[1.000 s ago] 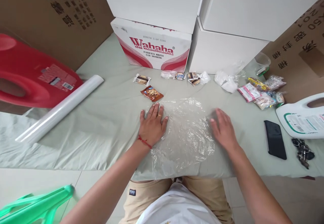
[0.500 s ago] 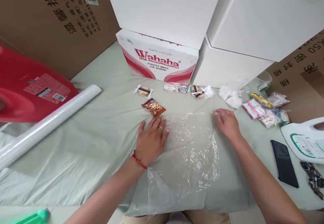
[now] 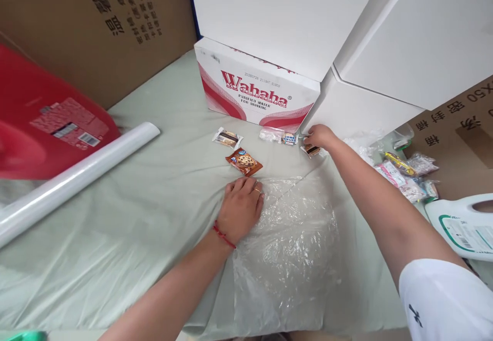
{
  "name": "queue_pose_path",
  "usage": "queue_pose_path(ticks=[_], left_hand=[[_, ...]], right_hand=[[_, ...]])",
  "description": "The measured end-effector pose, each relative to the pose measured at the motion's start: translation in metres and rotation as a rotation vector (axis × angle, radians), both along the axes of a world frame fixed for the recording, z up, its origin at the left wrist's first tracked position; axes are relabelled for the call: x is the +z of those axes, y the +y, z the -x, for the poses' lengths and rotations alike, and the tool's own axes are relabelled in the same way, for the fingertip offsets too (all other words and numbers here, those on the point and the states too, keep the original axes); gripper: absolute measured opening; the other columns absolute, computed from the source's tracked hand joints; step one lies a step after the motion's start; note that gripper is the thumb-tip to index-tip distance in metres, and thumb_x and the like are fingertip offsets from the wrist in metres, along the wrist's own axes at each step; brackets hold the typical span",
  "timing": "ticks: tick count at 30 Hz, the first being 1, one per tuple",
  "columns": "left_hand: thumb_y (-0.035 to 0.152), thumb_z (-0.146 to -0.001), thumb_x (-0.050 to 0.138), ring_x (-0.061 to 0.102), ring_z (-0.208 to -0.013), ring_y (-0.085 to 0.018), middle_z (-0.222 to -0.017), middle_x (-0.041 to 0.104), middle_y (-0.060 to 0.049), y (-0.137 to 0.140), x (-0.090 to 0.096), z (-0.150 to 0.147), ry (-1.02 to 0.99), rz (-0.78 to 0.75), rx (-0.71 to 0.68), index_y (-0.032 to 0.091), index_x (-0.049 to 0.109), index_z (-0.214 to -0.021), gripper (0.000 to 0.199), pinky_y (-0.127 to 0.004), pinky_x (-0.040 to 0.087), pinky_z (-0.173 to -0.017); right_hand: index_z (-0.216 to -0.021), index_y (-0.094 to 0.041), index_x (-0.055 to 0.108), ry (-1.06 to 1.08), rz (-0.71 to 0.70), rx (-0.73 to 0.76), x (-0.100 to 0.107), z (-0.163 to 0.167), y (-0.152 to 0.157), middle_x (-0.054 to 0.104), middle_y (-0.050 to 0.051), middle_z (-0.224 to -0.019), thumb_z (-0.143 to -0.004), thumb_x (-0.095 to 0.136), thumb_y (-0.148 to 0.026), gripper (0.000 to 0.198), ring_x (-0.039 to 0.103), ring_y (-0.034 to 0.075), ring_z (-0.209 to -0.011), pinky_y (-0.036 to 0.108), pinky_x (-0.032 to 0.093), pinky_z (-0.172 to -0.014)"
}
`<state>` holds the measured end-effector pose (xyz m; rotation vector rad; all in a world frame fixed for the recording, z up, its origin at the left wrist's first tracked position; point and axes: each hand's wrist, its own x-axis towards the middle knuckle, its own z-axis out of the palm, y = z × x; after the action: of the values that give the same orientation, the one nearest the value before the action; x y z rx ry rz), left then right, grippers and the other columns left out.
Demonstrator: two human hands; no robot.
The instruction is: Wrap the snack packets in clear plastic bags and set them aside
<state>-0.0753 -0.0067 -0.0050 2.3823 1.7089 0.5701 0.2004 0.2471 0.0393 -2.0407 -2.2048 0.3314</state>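
My left hand lies flat on the cloth at the upper left edge of a sheet of clear plastic film, fingers close together. Just beyond its fingertips is a brown cookie packet. My right hand reaches to the foot of the white boxes. Its fingers are closed on a small wrapped biscuit, mostly hidden under them, and another wrapped biscuit lies right below. To the left are a blue-and-white wrapped snack and a clear-wrapped biscuit.
A Wahaha water carton and white boxes stand at the back. At left are a red jug and a film roll. Several snack packets and a white jug are at right.
My right hand has left the film's upper right corner and moved forward to the wrapped biscuits. My left hand stays at the film's edge. The view has shifted slightly.
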Motion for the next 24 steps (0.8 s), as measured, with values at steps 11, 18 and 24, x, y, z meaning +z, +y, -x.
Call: queue_pose_path(ticks=[11, 18, 24], left_hand=[[0.021, -0.1, 0.046, 0.058, -0.115, -0.031, -0.12, 0.068, -0.013, 0.0, 0.001, 0.005, -0.068, 0.037, -0.018, 0.018, 0.07, -0.112, 0.027, -0.048, 0.043, -0.092], [0.02, -0.099, 0.047, 0.057, -0.115, -0.031, -0.119, 0.067, -0.013, 0.001, 0.002, 0.005, -0.041, 0.037, -0.012, 0.017, 0.069, -0.112, 0.026, -0.049, 0.043, -0.091], [0.018, -0.098, 0.05, 0.057, -0.115, -0.03, -0.119, 0.068, -0.011, 0.001, 0.0, 0.005, -0.061, 0.039, 0.005, 0.019, 0.07, -0.113, 0.025, -0.048, 0.045, -0.092]], right_hand=[[-0.141, -0.025, 0.061, -0.384, 0.122, 0.452, 0.02, -0.035, -0.035, 0.067, 0.009, -0.137, -0.067, 0.075, -0.017, 0.076, 0.055, 0.033, -0.114, 0.039, 0.045, -0.09], [-0.117, -0.023, 0.072, -0.498, 0.054, 0.471, 0.028, -0.017, -0.038, 0.072, 0.013, -0.11, -0.069, 0.073, -0.021, 0.048, 0.054, 0.033, -0.102, 0.037, 0.04, -0.079], [-0.115, -0.022, 0.068, 0.041, -0.158, 0.176, 0.081, -0.02, -0.094, 0.07, 0.006, -0.097, -0.079, 0.073, -0.051, 0.047, 0.057, 0.022, -0.081, 0.033, 0.042, -0.071]])
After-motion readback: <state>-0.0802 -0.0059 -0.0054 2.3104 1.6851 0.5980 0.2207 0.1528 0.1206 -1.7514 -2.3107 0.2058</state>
